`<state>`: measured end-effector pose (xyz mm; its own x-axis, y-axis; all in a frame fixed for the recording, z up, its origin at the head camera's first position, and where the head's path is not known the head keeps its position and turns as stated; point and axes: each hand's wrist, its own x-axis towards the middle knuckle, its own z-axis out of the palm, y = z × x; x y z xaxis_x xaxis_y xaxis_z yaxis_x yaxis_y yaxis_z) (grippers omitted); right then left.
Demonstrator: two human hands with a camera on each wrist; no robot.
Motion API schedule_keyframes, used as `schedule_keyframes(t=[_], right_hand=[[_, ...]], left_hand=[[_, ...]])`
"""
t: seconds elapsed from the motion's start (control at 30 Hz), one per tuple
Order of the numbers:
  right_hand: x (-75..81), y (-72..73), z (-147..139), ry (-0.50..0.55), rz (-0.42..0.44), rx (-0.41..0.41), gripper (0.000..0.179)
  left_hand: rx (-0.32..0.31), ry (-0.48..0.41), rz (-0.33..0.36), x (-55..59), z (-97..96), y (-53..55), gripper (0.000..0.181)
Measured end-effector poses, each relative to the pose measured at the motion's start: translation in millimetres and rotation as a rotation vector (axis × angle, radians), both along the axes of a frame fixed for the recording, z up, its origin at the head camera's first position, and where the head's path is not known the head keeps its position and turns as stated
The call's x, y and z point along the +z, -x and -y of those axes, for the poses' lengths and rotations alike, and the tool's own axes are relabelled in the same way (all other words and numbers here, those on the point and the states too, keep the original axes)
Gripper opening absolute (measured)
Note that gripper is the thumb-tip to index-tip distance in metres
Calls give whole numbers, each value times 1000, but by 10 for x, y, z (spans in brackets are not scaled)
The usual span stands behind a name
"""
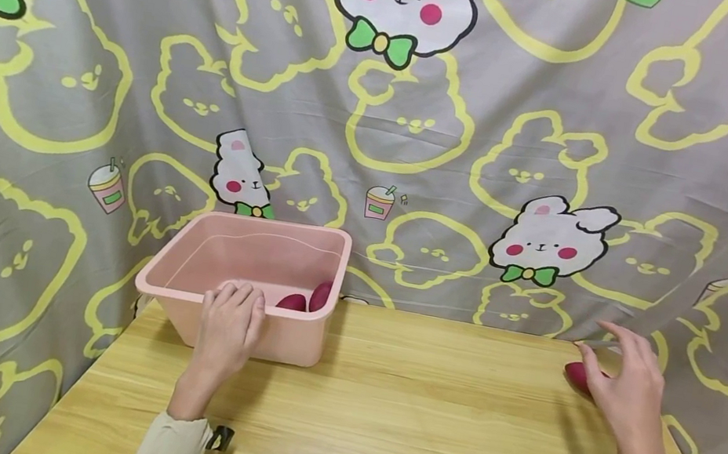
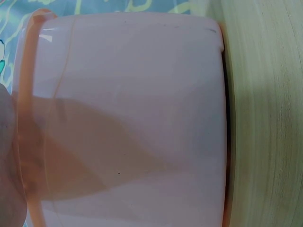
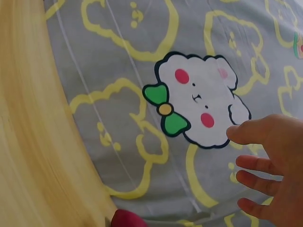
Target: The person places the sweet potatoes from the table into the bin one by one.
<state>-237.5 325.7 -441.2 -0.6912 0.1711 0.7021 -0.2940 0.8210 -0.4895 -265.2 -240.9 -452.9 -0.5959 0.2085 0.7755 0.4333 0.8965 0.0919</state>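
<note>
A pink plastic bin (image 1: 292,339) stands at the left of the table, and my left hand (image 1: 226,328) grips its front rim with the fingers curled over the edge. Two smooth dark red oval things lie in the bin's right end, one (image 1: 292,301) near the front wall and the other (image 1: 321,296) by the side wall. Far to the right, my right hand (image 1: 632,385) hovers with thumb and fingers spread apart, holding nothing. Beside and below it, a tapered dark red thing (image 1: 575,374) rests on the table, partly hidden by the hand; its tip also shows in the right wrist view.
The wooden table (image 1: 421,411) runs back to a grey curtain (image 1: 401,265) printed with rabbits and yellow outlines, which also hangs along both sides. The bin stands near the table's back left corner, close to the cloth.
</note>
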Motion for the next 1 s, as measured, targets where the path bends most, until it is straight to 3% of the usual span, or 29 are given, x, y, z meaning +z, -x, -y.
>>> schedule_keyframes(t=[0.47,1.0], right_hand=[[-159,-8,-222,13,85,-7,45],[-440,-3,-458,2,321,-14,53]], left_hand=[[-3,-3,-4,-7,1,5,33],[-7,-14,-2,-2,-7,4,31]])
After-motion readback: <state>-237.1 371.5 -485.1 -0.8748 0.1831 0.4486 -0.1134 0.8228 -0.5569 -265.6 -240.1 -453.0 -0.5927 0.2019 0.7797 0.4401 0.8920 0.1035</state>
